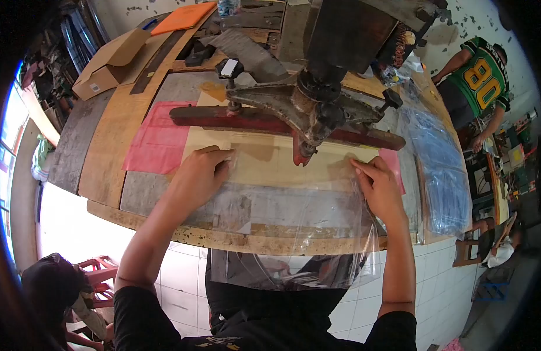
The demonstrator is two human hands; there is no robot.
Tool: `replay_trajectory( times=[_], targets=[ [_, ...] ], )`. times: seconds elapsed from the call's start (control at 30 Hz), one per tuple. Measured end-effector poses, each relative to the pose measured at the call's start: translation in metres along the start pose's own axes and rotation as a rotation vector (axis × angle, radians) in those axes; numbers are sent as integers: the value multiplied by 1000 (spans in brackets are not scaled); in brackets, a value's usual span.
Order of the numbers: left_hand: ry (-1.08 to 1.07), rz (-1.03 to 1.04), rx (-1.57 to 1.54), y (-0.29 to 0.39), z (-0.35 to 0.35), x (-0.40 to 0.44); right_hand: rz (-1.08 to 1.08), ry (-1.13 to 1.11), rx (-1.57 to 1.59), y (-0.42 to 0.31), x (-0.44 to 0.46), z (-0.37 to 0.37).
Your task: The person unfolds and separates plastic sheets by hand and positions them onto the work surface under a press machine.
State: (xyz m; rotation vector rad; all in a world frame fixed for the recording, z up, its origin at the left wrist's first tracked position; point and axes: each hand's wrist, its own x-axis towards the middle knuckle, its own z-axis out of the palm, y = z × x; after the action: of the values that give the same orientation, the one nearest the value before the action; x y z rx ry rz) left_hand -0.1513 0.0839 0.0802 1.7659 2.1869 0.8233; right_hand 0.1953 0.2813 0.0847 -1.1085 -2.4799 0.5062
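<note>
A clear plastic sheet [305, 213] lies over the work surface and hangs down past its front edge toward my lap. My left hand [205, 172] pinches its far left part, with thumb and fingertips together. At the far right part, my right hand [376, 182] grips the same sheet between thumb and forefinger. Under the sheet's far edge is a yellowish sheet [264, 167], with a pink sheet [156, 140] showing at its left. Just beyond both hands, a long red press bar [259, 123] hangs from a metal press head [320, 88].
Stacked clear bluish plastic pieces [440, 169] lie on the table's right side. A cardboard box [109, 64] and an orange folder [183, 17] sit at the back left. A person in a green jersey [481, 76] stands at the right; another person [51, 286] is low at the left.
</note>
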Motion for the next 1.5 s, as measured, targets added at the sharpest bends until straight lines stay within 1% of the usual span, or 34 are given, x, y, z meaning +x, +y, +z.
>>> replay_trajectory(
  times=[0.03,0.13,0.3,0.37,0.47,0.53,0.63,0.87,0.97,1.03,1.1,1.17,1.3,1.5],
  targets=[
    [4,7,-14,-1,0,0,-46,21,3,3,0,2],
    [22,23,-39,0,2,3,-83,49,11,8,5,4],
    [80,65,-63,-4,9,8,-21,55,18,8,9,6],
    [39,0,-63,3,5,9,6,60,32,8,9,7],
    [49,-7,-74,4,6,10,-6,85,60,12,9,8],
    [46,-8,-71,4,6,11,-32,98,18,11,10,8],
    [41,-12,-64,5,5,10,-1,77,33,6,11,5],
    [82,13,-65,-1,10,11,-14,101,57,8,12,8],
    [69,-28,-82,-1,10,11,-24,102,9,7,13,6],
    [67,-52,-91,-2,11,11,50,84,10,2,14,5],
    [64,-75,-99,-4,11,11,25,95,17,5,14,7],
    [84,-52,-88,-4,12,11,7,110,22,6,14,9],
    [61,-102,-117,-1,9,11,10,130,10,6,13,10],
    [59,-105,-150,-1,9,11,19,128,-5,5,12,11]
  ],
)
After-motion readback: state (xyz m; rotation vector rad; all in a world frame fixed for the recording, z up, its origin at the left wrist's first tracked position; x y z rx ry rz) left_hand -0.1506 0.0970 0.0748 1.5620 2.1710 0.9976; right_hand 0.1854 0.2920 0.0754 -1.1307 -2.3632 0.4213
